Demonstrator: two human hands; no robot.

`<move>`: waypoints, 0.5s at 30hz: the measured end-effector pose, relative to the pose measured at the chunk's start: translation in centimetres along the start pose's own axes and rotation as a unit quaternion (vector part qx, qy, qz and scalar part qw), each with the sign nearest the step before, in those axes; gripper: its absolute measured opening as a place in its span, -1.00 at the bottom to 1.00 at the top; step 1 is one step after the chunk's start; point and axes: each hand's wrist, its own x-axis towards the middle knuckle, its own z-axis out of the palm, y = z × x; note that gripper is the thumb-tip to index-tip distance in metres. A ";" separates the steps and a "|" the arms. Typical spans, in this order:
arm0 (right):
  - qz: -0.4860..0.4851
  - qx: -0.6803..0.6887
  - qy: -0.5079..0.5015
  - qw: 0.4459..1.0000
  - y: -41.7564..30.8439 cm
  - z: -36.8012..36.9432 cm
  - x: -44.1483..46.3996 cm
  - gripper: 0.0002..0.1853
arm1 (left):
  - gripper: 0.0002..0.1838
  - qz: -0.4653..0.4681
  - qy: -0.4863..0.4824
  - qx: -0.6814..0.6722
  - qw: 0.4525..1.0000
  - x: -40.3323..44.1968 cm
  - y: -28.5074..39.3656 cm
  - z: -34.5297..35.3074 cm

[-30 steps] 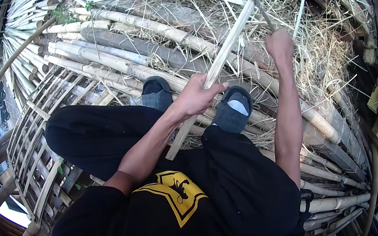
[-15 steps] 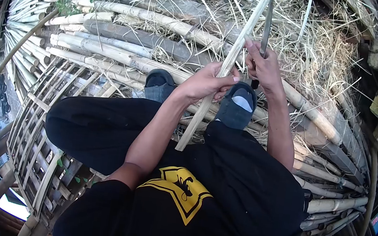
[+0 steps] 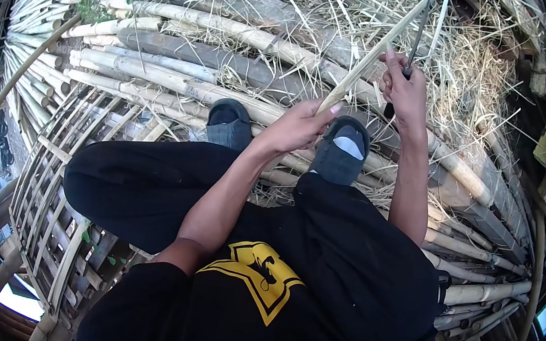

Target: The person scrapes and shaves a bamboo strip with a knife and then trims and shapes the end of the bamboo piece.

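Note:
A pale bamboo strip [image 3: 377,52] slants up and to the right from my left hand [image 3: 300,127], whose fingers are wrapped round its lower part. My right hand [image 3: 404,91] holds a knife [image 3: 420,35] by its dark handle, blade pointing up beside the strip's upper end. The index finger of that hand reaches toward the strip; whether it touches is hard to tell. Below the hands are my two feet in dark sandals, the right sandal [image 3: 336,168] close under the strip and the left sandal [image 3: 228,127] further left.
Bamboo poles [image 3: 162,77] run across the ground under and in front of my feet. Loose shavings [image 3: 463,91] are heaped at the upper right. A woven bamboo lattice [image 3: 72,193] stands at the left, and a long curved pole [image 3: 9,87] rises beside it.
The right hand and knife came down beside the strip, then shifted up and right. The strip tilted further right, and its lower end no longer shows below my left hand.

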 end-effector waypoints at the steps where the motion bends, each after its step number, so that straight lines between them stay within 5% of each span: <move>1: -0.037 -0.151 0.039 0.987 0.2 0.1 0.1 -0.66 | -0.54 0.035 0.068 0.112 0.991 0.4 -0.4 -0.2; 5: -0.032 -0.381 0.004 0.924 -1.2 1.7 -2.8 -0.59 | -0.53 0.140 0.152 0.251 0.946 0.8 -1.0 -0.7; 9: 0.015 -0.319 -0.113 0.941 -0.5 2.8 -3.5 -0.60 | -0.55 0.109 0.198 0.252 0.941 0.9 -0.4 -0.4; 13: -0.132 -0.387 -0.093 0.908 0.1 3.5 -3.6 -0.63 | -0.56 0.118 0.230 0.269 0.928 0.3 0.5 -0.1; 15: -0.099 -0.426 -0.090 0.895 0.5 3.2 -3.1 -0.65 | -0.57 0.112 0.247 0.278 0.922 0.4 0.8 0.2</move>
